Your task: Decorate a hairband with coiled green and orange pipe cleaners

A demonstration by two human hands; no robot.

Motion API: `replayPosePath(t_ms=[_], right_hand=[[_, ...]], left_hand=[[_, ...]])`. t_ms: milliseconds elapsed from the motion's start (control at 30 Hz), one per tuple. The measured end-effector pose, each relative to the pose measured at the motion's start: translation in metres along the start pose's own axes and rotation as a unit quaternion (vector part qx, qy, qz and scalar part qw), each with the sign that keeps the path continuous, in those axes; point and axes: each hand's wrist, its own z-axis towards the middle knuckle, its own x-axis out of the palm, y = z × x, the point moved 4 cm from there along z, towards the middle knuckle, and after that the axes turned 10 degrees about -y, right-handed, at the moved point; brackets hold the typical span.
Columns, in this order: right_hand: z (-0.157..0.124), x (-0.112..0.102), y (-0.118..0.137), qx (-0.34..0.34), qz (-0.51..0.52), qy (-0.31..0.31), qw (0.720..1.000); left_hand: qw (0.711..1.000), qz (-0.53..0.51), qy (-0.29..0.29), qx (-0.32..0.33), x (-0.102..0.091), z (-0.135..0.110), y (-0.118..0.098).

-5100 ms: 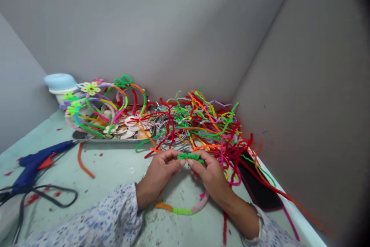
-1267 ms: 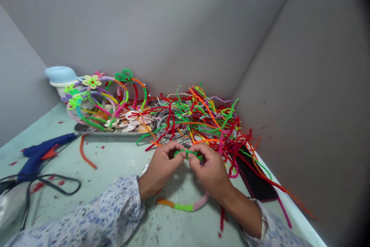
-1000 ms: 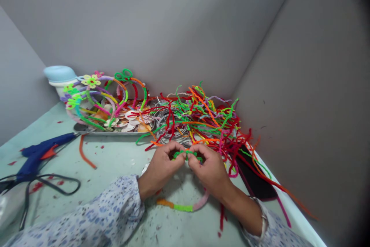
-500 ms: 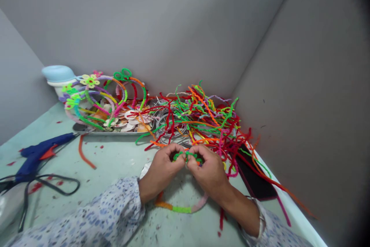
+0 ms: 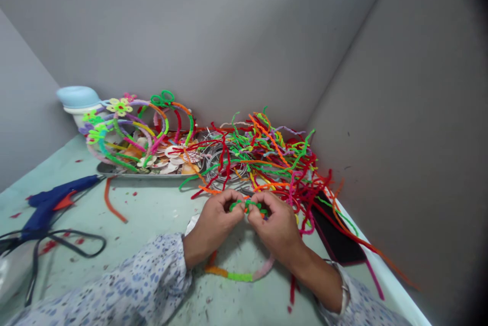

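Both of my hands meet low in the middle of the head view, thumbs and fingertips pinched close together. My left hand (image 5: 218, 219) is closed on one side of a green pipe cleaner piece (image 5: 249, 205), which looks bent into small loops. On its other side my right hand (image 5: 277, 224) is closed too. A pipe-cleaner-wrapped hoop (image 5: 239, 276), in orange, lime and pale pink, curves below my hands. Its upper part is hidden behind them, where the green piece sits.
A heap of loose pipe cleaners (image 5: 274, 148) and coiled wire (image 5: 224, 163) lies beyond my hands. At left are a tray (image 5: 160, 176) of shells, several finished wrapped hoops (image 5: 152, 145), a blue glue gun (image 5: 46, 209) and a lidded bottle (image 5: 78, 105). A dark flat object (image 5: 339, 239) lies right.
Hardly anything differs. My fingertips have shifted very slightly around the green pipe cleaner piece, and the whole view has drifted a little.
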Motion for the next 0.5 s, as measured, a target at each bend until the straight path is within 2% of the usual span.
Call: replayPosePath(t_ms=[200, 400, 500], right_hand=[[0.0005, -0.0004, 0.0001, 0.014, 0.013, 0.009, 1.000], [0.0014, -0.0028, -0.0008, 0.026, 0.074, 0.060, 0.995], [0.0003, -0.0027, -0.0056, 0.045, 0.076, 0.059, 0.994]], left_hand=[[1.000, -0.011, 0.006, -0.001, 0.0004, 0.0002, 0.0013], [0.999, -0.028, 0.018, -0.014, 0.0000, -0.0013, 0.0019], [0.999, -0.032, 0.023, -0.011, -0.0011, -0.0021, 0.0018]])
